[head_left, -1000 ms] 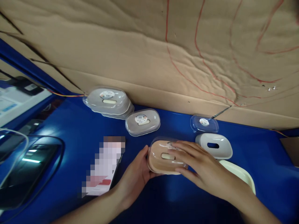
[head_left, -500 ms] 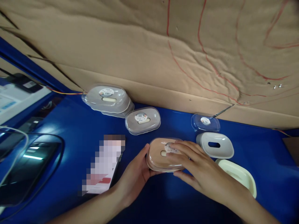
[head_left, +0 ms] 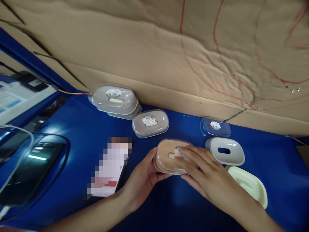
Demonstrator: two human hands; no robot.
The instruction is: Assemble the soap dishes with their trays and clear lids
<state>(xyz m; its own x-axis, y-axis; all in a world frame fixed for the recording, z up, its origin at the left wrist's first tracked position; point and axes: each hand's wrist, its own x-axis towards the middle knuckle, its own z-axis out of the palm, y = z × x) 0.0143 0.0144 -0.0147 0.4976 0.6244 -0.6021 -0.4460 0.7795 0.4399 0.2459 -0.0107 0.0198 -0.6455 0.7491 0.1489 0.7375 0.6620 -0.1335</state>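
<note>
Between my two hands is a peach soap dish (head_left: pixel 166 150) under a clear lid, with a cream slot piece and a round label. My left hand (head_left: pixel 146 175) grips its left end, thumb on the side and fingers underneath. Across its right end lies my right hand (head_left: pixel 205 172), fingers curled over the lid and label, thumb at the near edge. The fingers hide the dish's right side. To the right of my right hand are a white dish shell (head_left: pixel 238 149) with an oval slot and a pale green tray (head_left: pixel 256 190), partly behind my forearm.
Behind these, a loose clear lid (head_left: pixel 205 127) lies near the cardboard wall (head_left: pixel 135 48). A grey lidded soap dish (head_left: pixel 154 130) and a stack of similar dishes (head_left: pixel 101 101) stand at the back left. A phone (head_left: pixel 106 174), a dark tablet (head_left: pixel 31 174) and cables lie left on the blue table (head_left: pixel 79 125).
The peach dish is tilted slightly differently, its lid now sitting closer over it, and the label shows more between my right fingers. Both hands keep their hold. The whole view has shifted slightly.
</note>
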